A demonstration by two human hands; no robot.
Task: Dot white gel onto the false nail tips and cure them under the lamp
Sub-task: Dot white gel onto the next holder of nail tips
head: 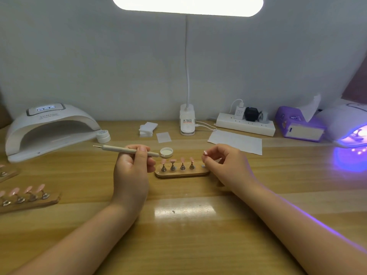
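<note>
The left hand (pixel 132 165) grips a beige dotting pen (pixel 127 150) crosswise, thumb on top and fingers curled beneath, its working end touching the rim of a small white gel lid (pixel 166 152) that lies just behind the nail stand (pixel 182 172). This wooden stand sits at the middle of the wooden table (pixel 184 235) and carries four pink false nail tips (pixel 172 161) on metal holders. The right hand (pixel 224 165) hovers at the stand's right end, fingers curled, thumb and forefinger pinching one small nail tip (pixel 205 153). A white curing lamp (pixel 49 130) stands unlit at the far left, with a white gel pot (pixel 103 135) just beside its opening. A second curing lamp (pixel 347 126) glows violet at the far right. Another wooden stand (pixel 29 199) with pink tips lies at the left edge. Behind are a desk lamp (pixel 187 120), cotton pads (pixel 148 129), a power strip (pixel 245 126) and a purple tissue box (pixel 297 126).
</note>
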